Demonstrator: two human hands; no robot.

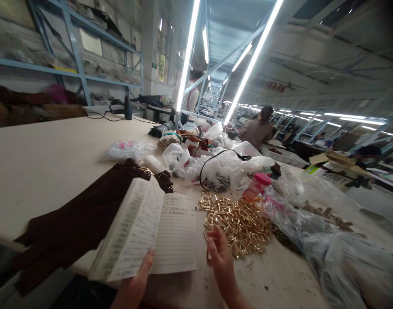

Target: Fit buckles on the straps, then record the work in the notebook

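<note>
An open notebook [179,234] with handwriting on its pages lies at the table's front edge. My left hand [140,274] grips its lower part, with the thumb on the left-hand pages, which stand raised and fanned. Just right of the notebook is my right hand [220,253], its fingers curled toward the thumb. A thin gold edge shows by those fingertips, but what they hold, if anything, I cannot make out. Beyond that hand spreads a heap of gold metal buckles [244,225]. Dark brown strips of material [77,210] lie left of the notebook, partly behind it.
Clear plastic bags [215,167] crowd the table's middle, with a pink-lidded bottle [257,186] beside the buckles. More plastic wrapping [338,253] covers the right side. A cardboard box [338,171] stands farther right. A person [256,131] sits beyond the bags. Blue shelving [74,47] lines the left wall.
</note>
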